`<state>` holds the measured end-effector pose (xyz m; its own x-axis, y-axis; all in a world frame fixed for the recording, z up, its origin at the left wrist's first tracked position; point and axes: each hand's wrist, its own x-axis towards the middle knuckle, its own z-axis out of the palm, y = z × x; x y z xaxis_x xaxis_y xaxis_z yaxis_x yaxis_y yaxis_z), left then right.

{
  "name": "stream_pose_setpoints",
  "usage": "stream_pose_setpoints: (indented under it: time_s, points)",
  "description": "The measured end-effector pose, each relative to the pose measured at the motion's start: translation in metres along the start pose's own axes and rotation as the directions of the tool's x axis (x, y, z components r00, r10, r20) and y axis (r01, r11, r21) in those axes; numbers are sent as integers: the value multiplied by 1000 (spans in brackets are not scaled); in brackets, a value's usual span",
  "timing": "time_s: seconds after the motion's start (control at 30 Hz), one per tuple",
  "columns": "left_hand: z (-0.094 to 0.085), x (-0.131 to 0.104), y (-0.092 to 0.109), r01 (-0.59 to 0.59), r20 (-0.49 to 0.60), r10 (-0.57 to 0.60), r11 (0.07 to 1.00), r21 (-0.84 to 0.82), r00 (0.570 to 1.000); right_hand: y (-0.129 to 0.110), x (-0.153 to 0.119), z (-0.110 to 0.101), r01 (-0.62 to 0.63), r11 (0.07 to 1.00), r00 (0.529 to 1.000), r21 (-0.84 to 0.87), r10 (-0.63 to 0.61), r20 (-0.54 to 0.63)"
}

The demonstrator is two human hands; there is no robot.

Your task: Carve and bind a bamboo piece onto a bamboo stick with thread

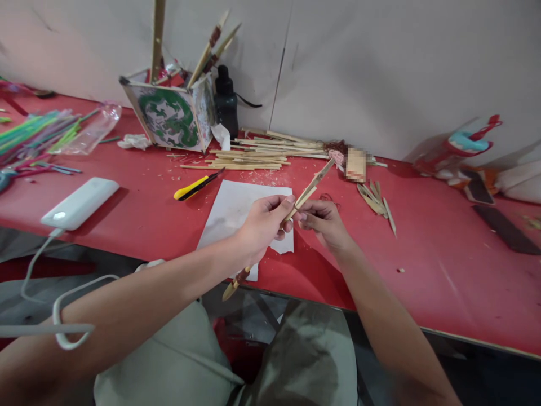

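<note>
My left hand (270, 220) is closed around a long pale bamboo stick (307, 194), which slants from lower left to upper right above a white paper sheet (230, 211). Near the lower end of the stick, brown thread is wound beside a pointed tip (230, 290) past the table's front edge. The upper part looks split or doubled. Just right of it, my right hand (323, 223) has its thumb and fingers pinched together beside the stick; what they hold is too small to make out.
A yellow cutter (196, 187) lies left of the paper. Bamboo sticks (253, 160) lie behind it, near a dragon-patterned box (171, 118) and a black bottle (226, 104). A white power bank (80, 203) with a cable is at left. Bamboo pieces (374, 202) lie right.
</note>
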<state>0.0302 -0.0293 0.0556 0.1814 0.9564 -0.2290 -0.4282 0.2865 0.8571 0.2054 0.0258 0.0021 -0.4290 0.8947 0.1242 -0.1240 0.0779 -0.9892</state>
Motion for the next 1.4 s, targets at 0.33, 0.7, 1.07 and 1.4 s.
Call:
stream_pose_setpoints:
  time_s: [0.33, 0.7, 1.07, 1.4]
  points:
    - [-2, 0, -1, -42, -4, 43, 996, 74, 999, -3, -1, -1, 58, 987, 997, 150, -50, -54]
    - [-2, 1, -5, -89, -32, 92, 990, 108, 995, 1, 2, 8, 133, 990, 960, 42, -118, -255]
    - [1, 0, -4, -101, 2, 102, 982, 157, 995, 4, -5, 5, 217, 943, 894, -251, -296, -337]
    - [3, -1, -2, -74, 22, 72, 988, 134, 997, 2, 1, 8, 208, 975, 902, -81, -223, -371]
